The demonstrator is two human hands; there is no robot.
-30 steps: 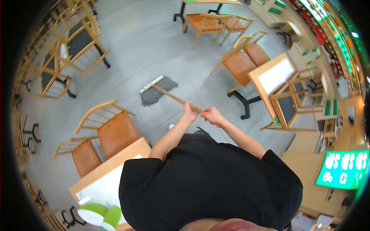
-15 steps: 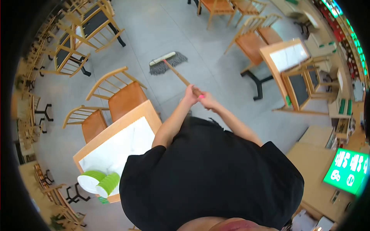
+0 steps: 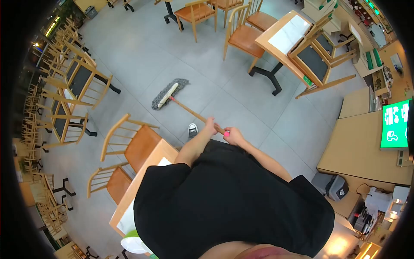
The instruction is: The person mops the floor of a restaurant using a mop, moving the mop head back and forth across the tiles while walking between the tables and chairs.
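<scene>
A mop with a grey fringed head (image 3: 170, 94) lies flat on the grey tiled floor, ahead and a little left. Its wooden handle (image 3: 192, 112) slants back toward my body. Lower on the handle, my left hand (image 3: 210, 126) is wrapped round the wood. My right hand (image 3: 233, 135) is closed round the top end, beside a pink part. Just below the mop head, a dark shoe with a white toe (image 3: 192, 129) shows on the floor.
Two chairs with orange seats (image 3: 143, 146) stand at a wood-edged table (image 3: 142, 183) on my left, with a white and green bowl (image 3: 134, 244) on it. Another table (image 3: 276, 34) at upper right bears upturned chairs. More chairs line the far left. A counter (image 3: 366, 149) stands at right.
The mop head has swung left and down in view and turned, with the handle now slanting more to the left. Both hands are lower in view, still on the handle. The surroundings have shifted.
</scene>
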